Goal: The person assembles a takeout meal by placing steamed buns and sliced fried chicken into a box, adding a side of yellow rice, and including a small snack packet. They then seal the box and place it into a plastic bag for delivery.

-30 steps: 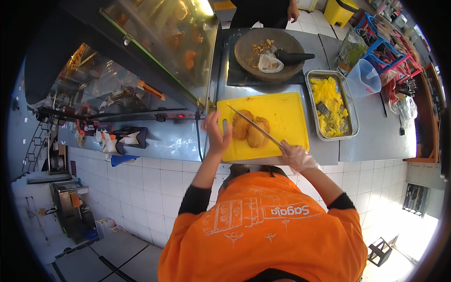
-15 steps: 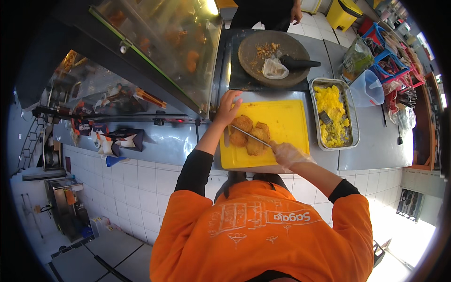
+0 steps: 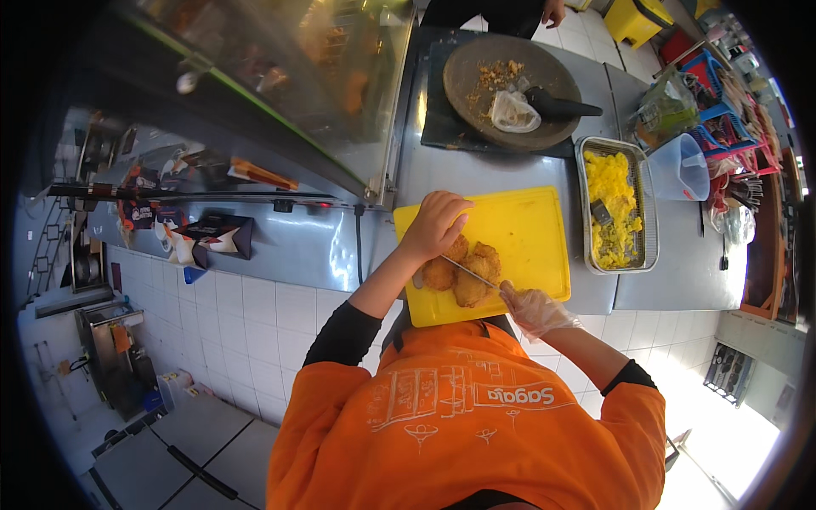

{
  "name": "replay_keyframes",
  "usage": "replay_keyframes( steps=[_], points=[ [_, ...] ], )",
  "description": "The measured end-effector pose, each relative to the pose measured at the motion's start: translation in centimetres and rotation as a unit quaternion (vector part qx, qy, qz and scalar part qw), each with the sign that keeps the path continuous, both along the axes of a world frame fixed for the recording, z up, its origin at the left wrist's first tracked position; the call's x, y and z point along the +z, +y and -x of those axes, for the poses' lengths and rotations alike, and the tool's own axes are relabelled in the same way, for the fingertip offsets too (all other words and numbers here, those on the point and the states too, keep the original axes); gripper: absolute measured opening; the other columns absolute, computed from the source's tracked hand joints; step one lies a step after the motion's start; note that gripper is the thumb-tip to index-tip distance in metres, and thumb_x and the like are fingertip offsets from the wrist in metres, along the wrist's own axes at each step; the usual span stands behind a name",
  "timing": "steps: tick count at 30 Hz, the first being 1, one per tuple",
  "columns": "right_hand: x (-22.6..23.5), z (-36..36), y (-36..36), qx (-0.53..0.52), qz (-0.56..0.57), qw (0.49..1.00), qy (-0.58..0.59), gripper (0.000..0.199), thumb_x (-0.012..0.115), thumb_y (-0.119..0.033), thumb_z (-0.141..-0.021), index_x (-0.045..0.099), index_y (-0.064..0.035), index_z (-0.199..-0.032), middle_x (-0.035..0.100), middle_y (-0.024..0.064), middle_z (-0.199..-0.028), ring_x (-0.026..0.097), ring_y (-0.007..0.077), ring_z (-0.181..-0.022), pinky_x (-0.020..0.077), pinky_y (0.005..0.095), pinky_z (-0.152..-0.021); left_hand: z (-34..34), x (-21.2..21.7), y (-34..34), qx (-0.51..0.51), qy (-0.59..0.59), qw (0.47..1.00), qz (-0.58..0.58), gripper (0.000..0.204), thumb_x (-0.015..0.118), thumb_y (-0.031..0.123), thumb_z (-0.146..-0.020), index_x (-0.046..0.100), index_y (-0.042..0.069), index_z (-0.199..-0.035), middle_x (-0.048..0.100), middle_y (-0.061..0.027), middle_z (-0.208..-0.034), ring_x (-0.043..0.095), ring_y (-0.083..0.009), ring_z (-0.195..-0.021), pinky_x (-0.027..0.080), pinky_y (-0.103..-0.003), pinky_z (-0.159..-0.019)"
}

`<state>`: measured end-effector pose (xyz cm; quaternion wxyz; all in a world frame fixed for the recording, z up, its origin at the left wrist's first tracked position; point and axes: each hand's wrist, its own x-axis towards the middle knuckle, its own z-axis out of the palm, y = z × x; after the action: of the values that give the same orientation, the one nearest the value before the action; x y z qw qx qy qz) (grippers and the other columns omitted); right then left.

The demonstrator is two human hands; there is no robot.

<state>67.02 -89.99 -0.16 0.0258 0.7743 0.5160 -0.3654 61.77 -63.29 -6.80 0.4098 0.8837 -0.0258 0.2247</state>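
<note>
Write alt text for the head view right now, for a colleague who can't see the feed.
A person's left hand steadies golden fried pieces on a yellow cutting board while the gloved right hand draws a knife across them. To the right sits a metal tray of yellow food; beyond the board, a round stone mortar.

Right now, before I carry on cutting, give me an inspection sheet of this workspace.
Surface: steel counter, yellow cutting board on it.
Job's things: fried golden pieces on the board; knife laid across them.
Clutter: metal tray of yellow food, round stone mortar with pestle, clear jug.
Grips: left hand bare, pressing on the pieces; right hand gloved, shut on the knife handle.
Cables: dark cord hanging down the counter front.
Surroundings: glass display case, white tiled wall, another person's hand beyond the mortar.
</note>
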Motion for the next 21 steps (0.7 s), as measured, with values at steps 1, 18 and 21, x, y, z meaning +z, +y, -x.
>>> replay_keyframes(
  steps=[1,18,21],
  points=[
    [-0.1,0.0,0.2,-0.011,0.028,0.999,0.012,0.035,0.050,-0.023,-0.097,0.041,-0.0044,-0.126,0.067,0.0219,-0.086,0.067,0.0408,-0.078,0.0531,0.0511,-0.063,0.1,-0.4,0.0,-0.008,-0.018,1.000,0.006,0.025,0.052,0.019,-0.098,0.058,0.005,-0.118,0.059,-0.0146,-0.111,0.053,-0.0343,-0.107,0.037,-0.043,-0.099],
    [-2.1,0.0,1.2,-0.002,0.060,0.997,-0.039,0.036,0.050,-0.016,-0.097,0.038,0.0014,-0.126,0.066,0.0207,-0.077,0.068,0.0367,-0.072,0.0529,0.0474,-0.057,-2.2,-1.7,0.3,0.016,0.012,0.999,-0.037,0.030,0.054,0.018,-0.097,0.056,0.009,-0.125,0.057,-0.0123,-0.116,0.045,-0.0335,-0.116,0.031,-0.045,-0.105],
    [-1.4,-0.4,0.9,-0.014,0.041,0.999,-0.013,0.034,0.045,-0.025,-0.100,0.040,-0.0010,-0.123,0.064,0.0185,-0.071,0.066,0.0368,-0.066,0.0519,0.0481,-0.054,-2.6,0.1,0.6,0.035,-0.019,0.997,-0.067,0.030,0.054,0.016,-0.096,0.056,0.009,-0.125,0.059,-0.0111,-0.114,0.046,-0.0331,-0.115,0.031,-0.045,-0.104]
  ],
)
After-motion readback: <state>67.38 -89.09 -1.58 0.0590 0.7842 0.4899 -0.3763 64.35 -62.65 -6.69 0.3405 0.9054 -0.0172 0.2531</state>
